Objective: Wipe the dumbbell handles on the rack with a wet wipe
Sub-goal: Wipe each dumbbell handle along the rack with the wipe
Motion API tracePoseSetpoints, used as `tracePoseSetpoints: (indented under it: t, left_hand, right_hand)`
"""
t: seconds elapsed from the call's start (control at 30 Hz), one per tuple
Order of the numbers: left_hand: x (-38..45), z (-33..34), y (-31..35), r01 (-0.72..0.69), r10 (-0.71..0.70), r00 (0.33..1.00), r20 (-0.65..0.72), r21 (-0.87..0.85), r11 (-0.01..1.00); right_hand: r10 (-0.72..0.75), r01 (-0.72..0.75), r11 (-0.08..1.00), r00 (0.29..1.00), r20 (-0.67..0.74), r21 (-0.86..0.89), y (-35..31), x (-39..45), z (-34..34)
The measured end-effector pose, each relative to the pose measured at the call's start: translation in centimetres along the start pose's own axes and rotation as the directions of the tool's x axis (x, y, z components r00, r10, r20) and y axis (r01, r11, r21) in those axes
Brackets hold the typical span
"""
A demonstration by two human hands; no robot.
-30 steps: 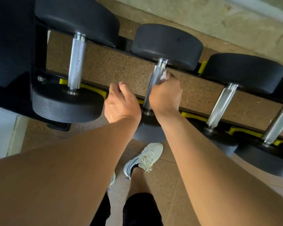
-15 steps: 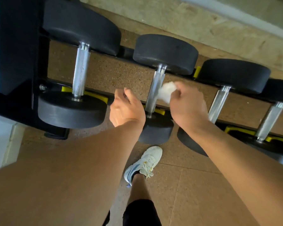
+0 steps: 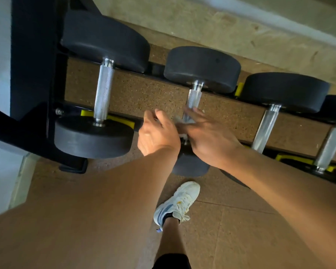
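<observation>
The rack [image 3: 37,78] carries four dumbbells in a row; your right hand [image 3: 208,138] lies blurred on the second handle [image 3: 194,99], fingers spread over a pale wipe [image 3: 179,121]; your left hand [image 3: 157,133] hovers just beside, its grip loosely curled, holding nothing.

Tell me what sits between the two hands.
In the head view, the second dumbbell's handle and a blurred wet wipe lie between the left hand and right hand.

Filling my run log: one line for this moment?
right hand blurred on second dumbbell handle | wet wipe partly hidden | left hand beside
</observation>
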State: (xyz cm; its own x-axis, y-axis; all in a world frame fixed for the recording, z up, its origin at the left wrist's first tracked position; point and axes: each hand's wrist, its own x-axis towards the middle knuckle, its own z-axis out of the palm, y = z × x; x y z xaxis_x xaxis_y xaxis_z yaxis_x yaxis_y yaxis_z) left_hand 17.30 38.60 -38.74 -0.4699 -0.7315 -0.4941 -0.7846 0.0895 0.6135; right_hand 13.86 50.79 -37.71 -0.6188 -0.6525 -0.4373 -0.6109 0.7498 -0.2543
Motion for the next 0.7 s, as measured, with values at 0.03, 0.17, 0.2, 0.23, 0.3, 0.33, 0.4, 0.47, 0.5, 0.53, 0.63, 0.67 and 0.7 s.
tracePoseSetpoints:
  t: [0.03,0.17,0.2,0.23,0.3,0.33,0.4,0.47,0.5,0.53,0.63,0.67,0.7]
  left_hand:
    - [0.0,-0.1,0.1,0.002,-0.002,1.000,0.003,0.001,1.000]
    - [0.0,-0.3,-0.3,0.012,-0.011,1.000,0.005,-0.044,0.999]
    - [0.0,-0.5,-0.6,0.032,-0.030,0.999,0.017,-0.070,0.997]
    - [0.1,-0.8,-0.8,0.051,-0.048,0.998,0.034,-0.098,0.994]
    - [0.0,-2.0,-1.7,0.045,-0.036,0.997,0.075,-0.130,0.990]
    - [-0.1,-2.8,-2.2,0.013,0.002,0.995,0.100,-0.154,0.988]
    - [-0.5,-5.1,-3.1,-0.098,0.129,0.982,0.141,-0.204,0.974]
    - [-0.7,-7.9,-3.6,-0.226,0.263,0.952,0.157,-0.218,0.950]
    - [-0.4,-9.1,-3.6,-0.278,0.311,0.937,0.156,-0.204,0.939]
    - [0.0,-10.2,-3.5,-0.312,0.340,0.930,0.140,-0.187,0.931]
    - [2.8,-13.1,-2.6,-0.369,0.374,0.927,0.014,-0.127,0.921]
    - [4.1,-13.7,-2.4,-0.384,0.383,0.923,-0.030,-0.088,0.919]
    - [5.3,-14.3,-2.2,-0.386,0.383,0.922,-0.067,-0.044,0.922]
  right_hand:
    - [-0.060,0.060,0.998,0.998,0.022,0.010,0.1,-0.4,-0.3]
    - [-0.120,0.130,0.991,0.953,-0.279,0.018,1.0,0.0,-2.2]
    - [-0.076,0.088,0.996,0.933,-0.351,0.017,1.3,0.6,-2.5]
    - [-0.046,0.051,0.999,0.928,-0.370,0.002,1.3,1.4,-2.5]
    - [-0.063,0.052,0.997,0.964,-0.257,-0.052,1.0,2.1,-1.4]
    - [-0.079,0.075,0.997,0.986,-0.149,-0.030,0.5,2.1,-0.5]
    - [-0.059,0.056,0.994,0.998,0.027,0.093,-0.3,1.4,0.9]
    - [0.022,-0.053,0.951,0.994,0.105,0.306,-1.0,0.3,1.2]
    - [0.072,-0.124,0.883,0.989,0.130,0.453,-1.4,-0.4,0.9]
    - [0.138,-0.212,0.780,0.976,0.169,0.589,-1.8,-0.9,0.5]
    - [0.431,-0.424,0.475,0.876,0.216,0.771,-3.5,-0.7,-0.7]
    - [0.529,-0.447,0.440,0.830,0.177,0.779,-4.6,-0.1,-1.6]
    - [0.594,-0.441,0.446,0.797,0.111,0.779,-6.0,0.8,-2.5]
